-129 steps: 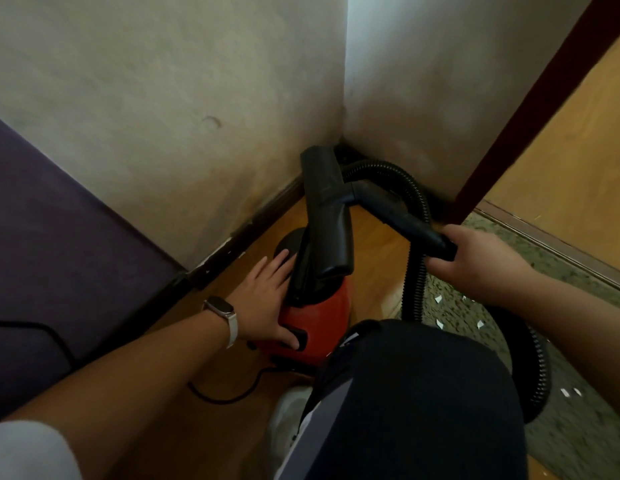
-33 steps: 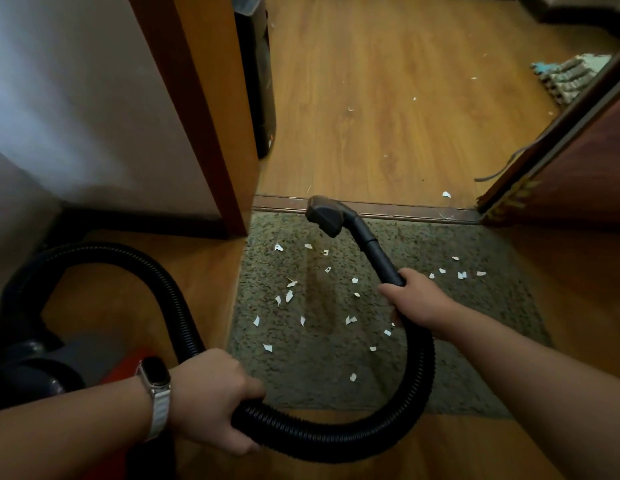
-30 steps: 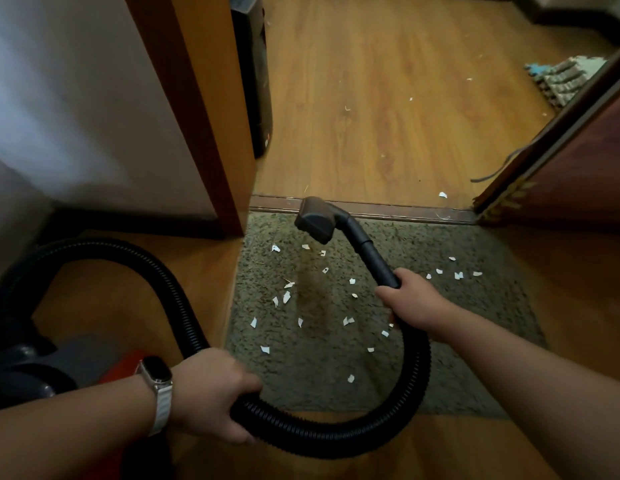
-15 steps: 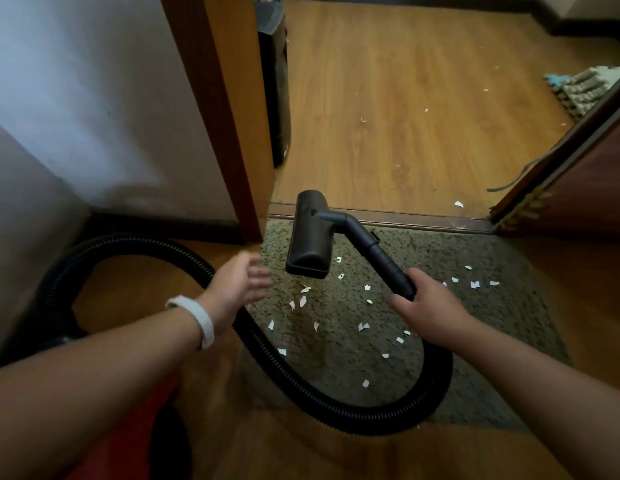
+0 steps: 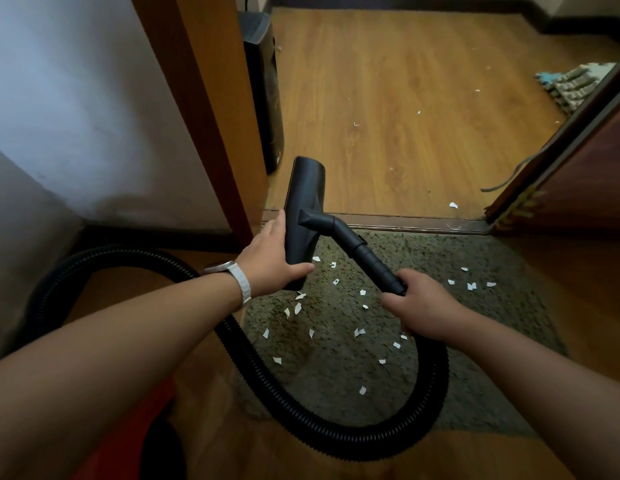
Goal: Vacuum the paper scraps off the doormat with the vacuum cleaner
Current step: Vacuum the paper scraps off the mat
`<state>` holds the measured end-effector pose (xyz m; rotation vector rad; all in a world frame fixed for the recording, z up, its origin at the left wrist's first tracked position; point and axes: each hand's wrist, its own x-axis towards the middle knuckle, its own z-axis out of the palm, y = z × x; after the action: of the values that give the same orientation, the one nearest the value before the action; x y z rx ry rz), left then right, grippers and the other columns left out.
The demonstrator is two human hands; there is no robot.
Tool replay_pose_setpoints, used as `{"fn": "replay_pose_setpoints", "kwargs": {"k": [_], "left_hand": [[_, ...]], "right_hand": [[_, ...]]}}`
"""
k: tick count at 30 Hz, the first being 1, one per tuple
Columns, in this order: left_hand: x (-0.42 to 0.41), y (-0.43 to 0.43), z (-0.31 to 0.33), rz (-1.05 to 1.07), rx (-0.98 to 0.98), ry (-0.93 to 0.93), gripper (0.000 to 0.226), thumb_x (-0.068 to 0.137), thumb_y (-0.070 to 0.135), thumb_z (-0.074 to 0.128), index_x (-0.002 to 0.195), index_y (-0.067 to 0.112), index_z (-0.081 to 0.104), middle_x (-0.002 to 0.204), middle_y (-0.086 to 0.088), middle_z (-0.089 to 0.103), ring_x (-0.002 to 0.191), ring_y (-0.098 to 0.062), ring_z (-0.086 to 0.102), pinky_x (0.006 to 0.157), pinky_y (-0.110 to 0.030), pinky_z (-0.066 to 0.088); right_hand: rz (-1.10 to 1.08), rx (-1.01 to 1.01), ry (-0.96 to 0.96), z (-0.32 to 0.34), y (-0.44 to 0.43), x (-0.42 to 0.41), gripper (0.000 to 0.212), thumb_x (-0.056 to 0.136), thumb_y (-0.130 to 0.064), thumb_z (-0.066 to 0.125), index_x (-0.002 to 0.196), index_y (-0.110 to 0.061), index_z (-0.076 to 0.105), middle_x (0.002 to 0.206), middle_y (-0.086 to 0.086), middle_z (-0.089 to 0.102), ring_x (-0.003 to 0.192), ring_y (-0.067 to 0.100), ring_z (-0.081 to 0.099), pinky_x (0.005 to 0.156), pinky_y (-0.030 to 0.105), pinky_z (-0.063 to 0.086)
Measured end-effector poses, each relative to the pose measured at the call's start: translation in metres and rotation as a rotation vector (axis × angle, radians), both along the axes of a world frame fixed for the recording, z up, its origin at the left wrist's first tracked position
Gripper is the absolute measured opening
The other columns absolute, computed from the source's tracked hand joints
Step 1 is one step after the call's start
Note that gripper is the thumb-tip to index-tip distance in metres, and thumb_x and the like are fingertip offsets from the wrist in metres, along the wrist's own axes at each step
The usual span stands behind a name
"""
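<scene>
The green doormat [image 5: 474, 341] fills the centre and right of the frame, with the red vacuum cleaner body [image 5: 128, 445] at lower left and its black hose [image 5: 301, 417] looping over the mat's near edge. The floor nozzle [image 5: 305, 220] is raised on end; the left hand [image 5: 270, 265] grasps its side, and the right hand [image 5: 419, 306] is clenched round the wand [image 5: 367, 261]. Paper scraps [image 5: 358, 332] lie scattered mid-mat. The step looks like orienting the nozzle; next it needs laying flat onto the scraps

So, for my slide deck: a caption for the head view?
Left hand holds the vacuum nozzle, right hand grips the wand over a scrap-strewn doormat.
</scene>
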<state>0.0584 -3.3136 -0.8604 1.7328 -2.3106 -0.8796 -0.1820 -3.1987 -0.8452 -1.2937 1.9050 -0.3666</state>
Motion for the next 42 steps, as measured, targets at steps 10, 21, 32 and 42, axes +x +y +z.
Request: {"fn": "replay_pose_setpoints", "kwargs": {"k": [10,21,32,42], "left_hand": [[-0.008,0.007,-0.026,-0.047,0.026,-0.1,0.106,0.087,0.055,0.065,0.158,0.016,-0.003,0.167,-0.002,0.001,0.151,-0.023,0.016,0.119,-0.048,0.027],[0.092,0.065,-0.058,-1.052,0.134,-0.75,0.11,0.062,0.091,0.051,0.146,0.023,0.034,0.143,-0.002,0.047,0.129,-0.025,0.046,0.112,-0.043,0.029],[0.096,0.07,-0.074,-1.133,-0.296,-0.425,0.034,0.074,0.054,0.046,0.084,0.023,0.056,0.076,0.003,0.063,0.063,-0.023,0.063,0.059,-0.034,0.054],[0.109,0.063,-0.102,-1.131,-0.336,-0.325,0.031,0.07,0.055,0.059,0.075,0.025,0.054,0.064,0.007,0.059,0.053,-0.017,0.059,0.053,-0.028,0.052]], "right_hand": [[-0.05,0.132,-0.116,-0.016,0.0,-0.002,0.013,0.089,-0.02,0.062,0.097,-0.012,0.055,0.074,0.012,0.059,0.051,0.025,0.058,0.053,0.037,0.054],[-0.103,0.194,-0.032,-0.036,0.005,-0.004,0.019,0.091,-0.025,0.061,0.103,-0.013,0.053,0.08,0.011,0.062,0.053,0.026,0.061,0.055,0.036,0.055],[0.33,0.155,0.429,-0.076,-0.011,0.01,0.018,0.091,-0.037,0.053,0.102,-0.024,0.046,0.084,-0.001,0.057,0.078,0.023,0.06,0.063,0.032,0.044],[0.344,0.093,0.521,-0.125,-0.003,0.012,0.028,0.094,-0.039,0.049,0.117,-0.025,0.043,0.093,0.004,0.06,0.083,0.029,0.061,0.061,0.033,0.042]]}}
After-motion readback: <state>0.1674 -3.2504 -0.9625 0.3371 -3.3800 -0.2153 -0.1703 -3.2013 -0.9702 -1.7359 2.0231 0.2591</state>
